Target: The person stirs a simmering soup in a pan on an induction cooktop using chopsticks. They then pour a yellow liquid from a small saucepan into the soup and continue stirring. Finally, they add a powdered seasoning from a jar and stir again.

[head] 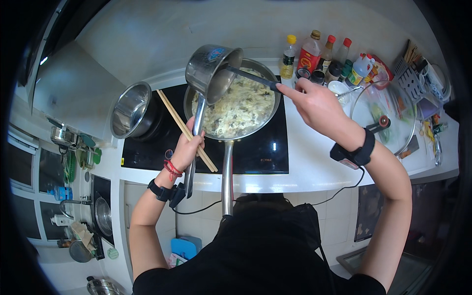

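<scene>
My left hand (187,145) grips the long metal handle of a stainless steel saucepan (202,70). A pair of wooden chopsticks (171,108) crosses that same hand and seems held along with the handle. The saucepan is tipped on its side above the left part of a frying pan (228,173), its mouth facing right. In the frying pan lies a pale yellow, egg-like mixture (243,114) with dark green bits. My right hand (319,107) holds a dark-handled utensil (254,78), index finger extended along it. The utensil's head is inside the saucepan, mostly hidden.
A black cooktop (258,155) carries the frying pan and, at left, a steel pot (132,110). Several sauce bottles (309,55) and jars stand along the wall. A glass lid (383,107) lies at right. A sink (103,214) is at far left.
</scene>
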The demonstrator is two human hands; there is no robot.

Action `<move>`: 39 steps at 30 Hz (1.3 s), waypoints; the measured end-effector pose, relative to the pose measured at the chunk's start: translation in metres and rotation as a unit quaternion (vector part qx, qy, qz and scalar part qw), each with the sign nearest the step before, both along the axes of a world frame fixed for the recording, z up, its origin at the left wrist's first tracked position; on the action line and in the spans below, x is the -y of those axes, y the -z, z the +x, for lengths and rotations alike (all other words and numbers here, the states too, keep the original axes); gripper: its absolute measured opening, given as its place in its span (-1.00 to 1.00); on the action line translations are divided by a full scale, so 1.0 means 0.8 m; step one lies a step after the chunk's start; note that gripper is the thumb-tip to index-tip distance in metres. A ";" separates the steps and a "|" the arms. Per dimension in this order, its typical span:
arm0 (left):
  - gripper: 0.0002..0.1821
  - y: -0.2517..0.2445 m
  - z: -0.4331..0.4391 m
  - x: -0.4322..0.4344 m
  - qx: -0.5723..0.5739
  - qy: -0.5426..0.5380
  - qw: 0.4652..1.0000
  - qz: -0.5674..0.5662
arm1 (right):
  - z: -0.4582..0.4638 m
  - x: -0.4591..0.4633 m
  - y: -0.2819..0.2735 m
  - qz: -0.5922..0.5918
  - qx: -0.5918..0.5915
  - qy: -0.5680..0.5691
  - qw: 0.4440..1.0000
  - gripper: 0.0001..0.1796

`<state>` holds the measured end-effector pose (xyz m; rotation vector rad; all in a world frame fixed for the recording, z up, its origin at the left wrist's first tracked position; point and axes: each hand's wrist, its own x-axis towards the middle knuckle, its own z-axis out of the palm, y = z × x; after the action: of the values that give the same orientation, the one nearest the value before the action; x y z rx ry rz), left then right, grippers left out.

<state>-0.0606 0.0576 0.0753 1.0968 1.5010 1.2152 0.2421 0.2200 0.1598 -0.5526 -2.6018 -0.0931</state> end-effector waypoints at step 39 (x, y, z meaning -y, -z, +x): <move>-0.25 -0.015 0.031 0.017 0.006 -0.068 0.996 0.054 | -0.007 -0.003 0.027 -0.331 -0.026 0.054 0.942 -0.57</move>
<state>-0.0360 0.0439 0.0876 1.0694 1.5363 1.4088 0.2365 0.2221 0.1382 -0.9061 -2.5110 0.7763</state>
